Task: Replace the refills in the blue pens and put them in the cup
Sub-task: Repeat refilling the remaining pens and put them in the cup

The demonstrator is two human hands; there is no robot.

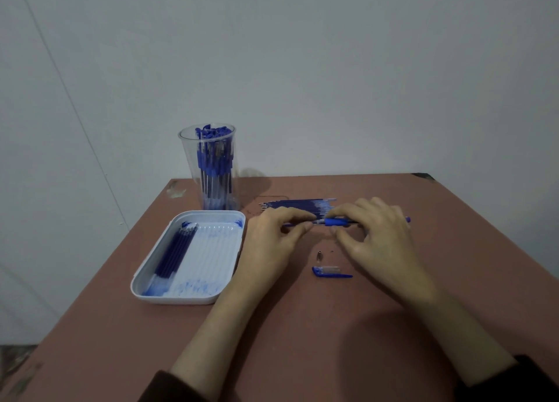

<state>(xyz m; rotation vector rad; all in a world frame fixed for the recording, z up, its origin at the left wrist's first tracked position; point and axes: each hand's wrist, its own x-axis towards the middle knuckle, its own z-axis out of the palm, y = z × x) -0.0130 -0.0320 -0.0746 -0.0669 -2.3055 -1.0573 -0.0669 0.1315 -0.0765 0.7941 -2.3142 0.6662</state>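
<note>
Blue pen (337, 222) held level, right of the cup (211, 171) and nearer the person. Left hand (270, 238) fingers pinch its left end; right hand (375, 232) fingers are curled round the barrel. Loose refills (298, 204) lie on the surface (302, 326) just right of the cup.

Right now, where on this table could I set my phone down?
Bare: the brown table's right side beyond the right hand, and the near strip between the forearms. Crowded: the middle, where it and the left hand hold a blue pen amid blue refills, a blue pen cap and metal tip; clear plastic cup and white tray fill the left.
</note>
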